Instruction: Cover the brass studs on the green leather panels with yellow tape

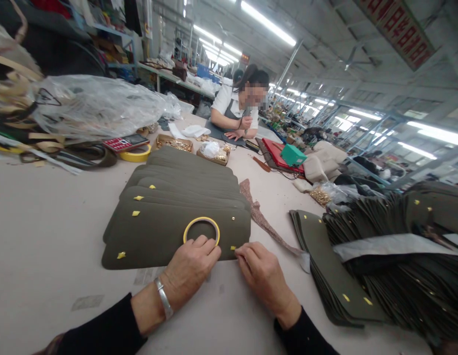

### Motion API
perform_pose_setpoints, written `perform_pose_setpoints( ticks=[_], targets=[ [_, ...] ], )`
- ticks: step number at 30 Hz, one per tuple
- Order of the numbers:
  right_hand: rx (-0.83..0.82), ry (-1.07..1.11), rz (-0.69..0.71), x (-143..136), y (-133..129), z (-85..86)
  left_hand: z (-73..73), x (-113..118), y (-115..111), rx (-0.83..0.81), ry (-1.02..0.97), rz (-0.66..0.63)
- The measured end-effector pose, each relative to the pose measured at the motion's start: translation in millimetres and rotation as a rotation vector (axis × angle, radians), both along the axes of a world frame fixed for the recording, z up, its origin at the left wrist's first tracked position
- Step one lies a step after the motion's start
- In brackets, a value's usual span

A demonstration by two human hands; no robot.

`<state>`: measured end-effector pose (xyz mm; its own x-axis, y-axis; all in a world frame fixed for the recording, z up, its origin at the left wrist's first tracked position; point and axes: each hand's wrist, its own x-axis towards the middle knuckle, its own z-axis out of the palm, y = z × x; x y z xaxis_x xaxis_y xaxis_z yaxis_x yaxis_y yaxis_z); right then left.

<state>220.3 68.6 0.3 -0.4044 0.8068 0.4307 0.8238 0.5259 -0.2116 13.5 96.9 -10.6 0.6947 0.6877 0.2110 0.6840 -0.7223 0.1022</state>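
Fanned out on the table is a stack of dark olive panels (166,222) with rounded corners. Small yellow tape pieces (135,213) dot their surfaces. My left hand (192,266), a silver bracelet at its wrist, is closed on a yellow tape roll (185,228) that stands over the front panel. At that panel's near right corner, the fingers of my right hand (264,276) are pinched together beside a yellow tape bit (232,248). What lies between those fingertips, if anything, is too small to make out.
A brown fabric strip (268,227) runs right of the stack. Further right lie more olive panels (336,276) in thick piles. Behind are boxes of metal parts (174,143), another tape roll (136,154) and plastic bags (99,106). Across the table a co-worker (229,111) leans over.
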Motion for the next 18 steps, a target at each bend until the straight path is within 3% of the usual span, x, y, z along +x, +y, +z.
perform_pose_setpoints(
  ticks=[3,6,13,15,18],
  targets=[
    [0.023,-0.26,0.052,-9,9,-1.4,-1.5,-1,2,-0.005,-0.015,0.003],
    [-0.019,-0.337,0.021,-17,17,-6.5,-0.3,-3,-1,-0.007,-0.025,0.018],
    [-0.214,-0.021,-0.148,11,37,-39.1,0.7,-1,-1,0.099,-0.058,-0.068],
    [-0.314,-0.001,-0.186,9,36,-33.3,5.2,-4,-1,0.092,-0.097,-0.082],
    [-0.46,-0.047,-0.16,-8,16,-5.5,19.9,-10,-10,-0.002,-0.304,-0.086]
  ],
)
